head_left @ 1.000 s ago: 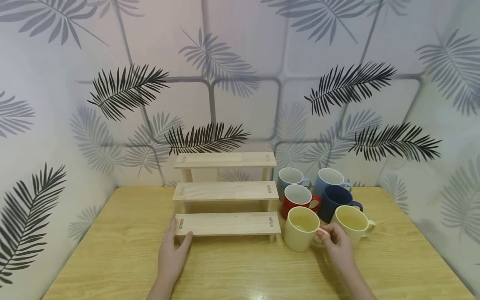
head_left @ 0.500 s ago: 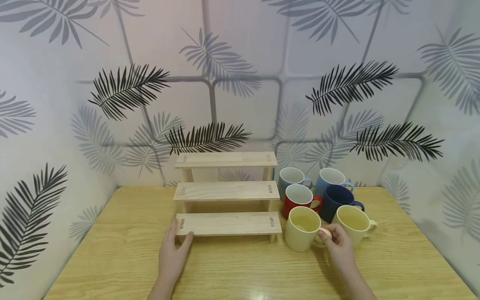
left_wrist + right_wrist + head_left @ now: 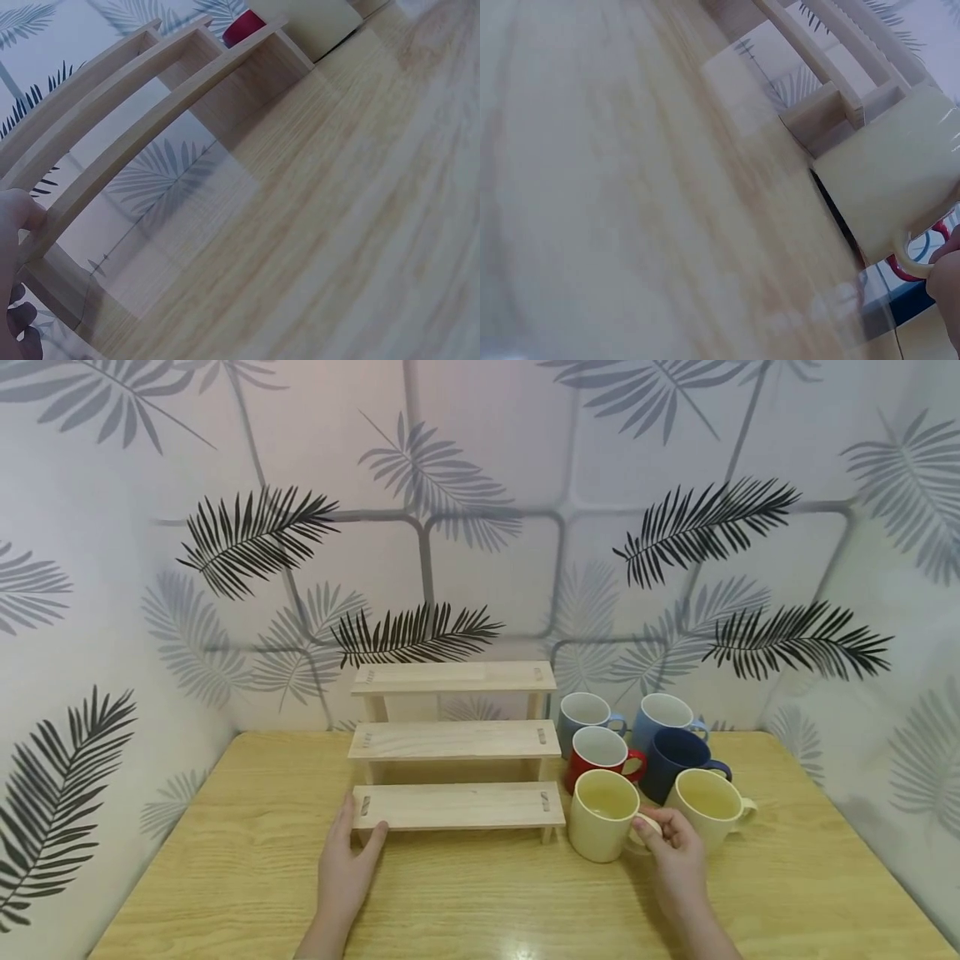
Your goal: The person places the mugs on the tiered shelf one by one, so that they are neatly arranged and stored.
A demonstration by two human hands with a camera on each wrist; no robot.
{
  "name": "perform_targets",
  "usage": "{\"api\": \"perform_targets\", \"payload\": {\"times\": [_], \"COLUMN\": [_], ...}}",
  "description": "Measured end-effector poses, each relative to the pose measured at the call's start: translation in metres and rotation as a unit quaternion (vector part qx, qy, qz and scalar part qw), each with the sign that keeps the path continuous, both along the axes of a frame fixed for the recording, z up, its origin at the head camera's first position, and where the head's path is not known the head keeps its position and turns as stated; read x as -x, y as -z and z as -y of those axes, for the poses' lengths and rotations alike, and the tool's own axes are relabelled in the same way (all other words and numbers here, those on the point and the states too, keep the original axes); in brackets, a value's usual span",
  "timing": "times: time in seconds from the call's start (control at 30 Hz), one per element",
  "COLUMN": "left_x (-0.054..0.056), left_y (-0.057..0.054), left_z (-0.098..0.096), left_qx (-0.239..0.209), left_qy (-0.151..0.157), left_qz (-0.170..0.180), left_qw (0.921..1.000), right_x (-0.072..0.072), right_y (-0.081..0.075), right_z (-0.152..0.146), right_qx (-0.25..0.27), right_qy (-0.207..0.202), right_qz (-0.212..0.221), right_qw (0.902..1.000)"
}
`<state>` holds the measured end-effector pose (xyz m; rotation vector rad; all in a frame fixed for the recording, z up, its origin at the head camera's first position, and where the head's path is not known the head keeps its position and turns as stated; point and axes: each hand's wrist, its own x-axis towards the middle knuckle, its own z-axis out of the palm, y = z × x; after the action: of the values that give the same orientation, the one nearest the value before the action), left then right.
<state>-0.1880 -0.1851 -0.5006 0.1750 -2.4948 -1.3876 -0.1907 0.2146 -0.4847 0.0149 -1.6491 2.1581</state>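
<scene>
A three-tier wooden step shelf [image 3: 457, 807] stands on the table, its boards bare. My left hand [image 3: 348, 856] holds the left end of its lowest board, the thumb at the front edge and the fingers along the side. In the left wrist view, part of that hand [image 3: 13, 247] shows around the board's end. Beside the shelf's right end, a pale yellow mug [image 3: 600, 827] stands upright. My right hand [image 3: 678, 856] pinches its handle between thumb and fingers. The right wrist view shows this mug [image 3: 892, 172] close to the shelf's end, with a thin dark gap under its base.
Behind the held mug are a red mug [image 3: 581, 768], a dark blue mug [image 3: 663, 777] and two lighter blue mugs, one grey-blue [image 3: 572, 735]. A second yellow mug [image 3: 705, 827] stands right of my hand. A leaf-patterned wall [image 3: 487, 568] backs the wooden table [image 3: 465, 902].
</scene>
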Motion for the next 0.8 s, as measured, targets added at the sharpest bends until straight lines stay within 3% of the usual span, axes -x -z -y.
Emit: {"api": "perform_targets", "payload": {"times": [0.17, 0.3, 0.8], "left_x": [0.0, 0.001, 0.0], "left_y": [0.003, 0.004, 0.004], "left_z": [0.0, 0.001, 0.004], "left_qx": [-0.002, -0.006, -0.008], "left_qy": [0.001, -0.002, 0.009], "left_qz": [0.004, 0.001, -0.01], "left_qw": [1.0, 1.0, 0.9999], "right_x": [-0.001, -0.001, 0.0], "right_y": [-0.005, -0.016, -0.088], "right_z": [0.001, 0.002, 0.024], "right_qx": [0.039, 0.027, -0.009], "right_qy": [-0.016, -0.018, -0.016], "right_qz": [-0.001, -0.011, -0.034], "right_qw": [0.9991, 0.9994, 0.9992]}}
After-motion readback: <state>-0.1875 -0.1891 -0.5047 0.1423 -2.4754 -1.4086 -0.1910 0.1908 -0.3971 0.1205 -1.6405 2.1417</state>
